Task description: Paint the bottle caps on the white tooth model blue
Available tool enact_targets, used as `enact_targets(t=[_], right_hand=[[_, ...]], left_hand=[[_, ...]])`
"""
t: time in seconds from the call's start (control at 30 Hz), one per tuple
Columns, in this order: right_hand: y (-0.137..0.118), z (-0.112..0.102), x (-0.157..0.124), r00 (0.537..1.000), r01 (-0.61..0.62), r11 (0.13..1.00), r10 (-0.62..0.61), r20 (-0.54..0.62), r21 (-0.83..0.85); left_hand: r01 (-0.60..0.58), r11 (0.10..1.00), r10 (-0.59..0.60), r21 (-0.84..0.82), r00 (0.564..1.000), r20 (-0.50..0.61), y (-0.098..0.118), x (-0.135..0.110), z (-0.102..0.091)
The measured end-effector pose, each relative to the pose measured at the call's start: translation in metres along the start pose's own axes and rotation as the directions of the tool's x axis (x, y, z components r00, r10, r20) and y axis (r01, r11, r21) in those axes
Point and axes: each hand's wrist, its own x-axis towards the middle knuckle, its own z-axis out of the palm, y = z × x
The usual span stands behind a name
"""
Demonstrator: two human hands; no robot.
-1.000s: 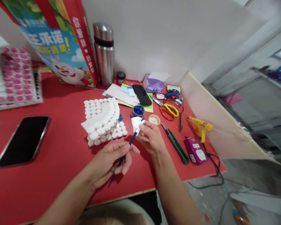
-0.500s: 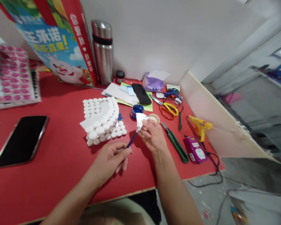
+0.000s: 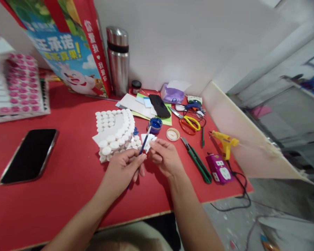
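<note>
My left hand (image 3: 129,167) is closed on a thin blue paintbrush (image 3: 144,142), whose pale tip points up toward the small blue jar (image 3: 155,124). Pinched in the fingers of my right hand (image 3: 163,157) is a piece of white tissue (image 3: 146,138), right beside the brush. The jar stands open with dark blue in it. Its round lid (image 3: 172,134) lies to the right. Left of the tissue sits a white model (image 3: 115,129) made of round discs on a flat sheet, partly covered by my left hand. A bit of blue (image 3: 135,131) shows at its right edge.
A phone (image 3: 28,156) lies at left, a steel thermos (image 3: 118,62) and a printed box (image 3: 75,52) behind. To the right are scissors (image 3: 189,123), a green cutter (image 3: 197,162), a yellow glue gun (image 3: 225,141) and a purple power socket (image 3: 219,169). A board (image 3: 230,125) edges the table.
The tissue has come off the brush tip and moved left and down with my right hand. The brush now points more upright, and the lid is uncovered.
</note>
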Motion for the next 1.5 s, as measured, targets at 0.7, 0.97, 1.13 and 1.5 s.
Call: enact_targets(t=[0.7,0.97,1.13,1.5], right_hand=[[-0.007,-0.013,0.011,0.989,0.105,0.944,-0.068,-0.128,0.312],[-0.014,-0.023,0.001,0.996,-0.085,0.914,0.070,0.051,0.397],[-0.015,-0.031,-0.007,0.986,-0.049,0.950,-0.003,0.165,0.308],[-0.113,-0.129,-0.144,0.894,-0.243,0.396,0.445,-0.046,-0.886]], left_hand=[[0.275,0.849,-0.196,-0.452,0.957,0.214,-0.020,-0.003,0.005],[0.314,0.768,-0.165,-0.559,0.939,0.301,-0.018,0.002,-0.006],[0.340,0.744,-0.165,-0.575,0.927,0.336,-0.020,-0.001,-0.007],[0.390,0.734,-0.133,-0.555,0.885,0.446,-0.023,-0.003,-0.013]])
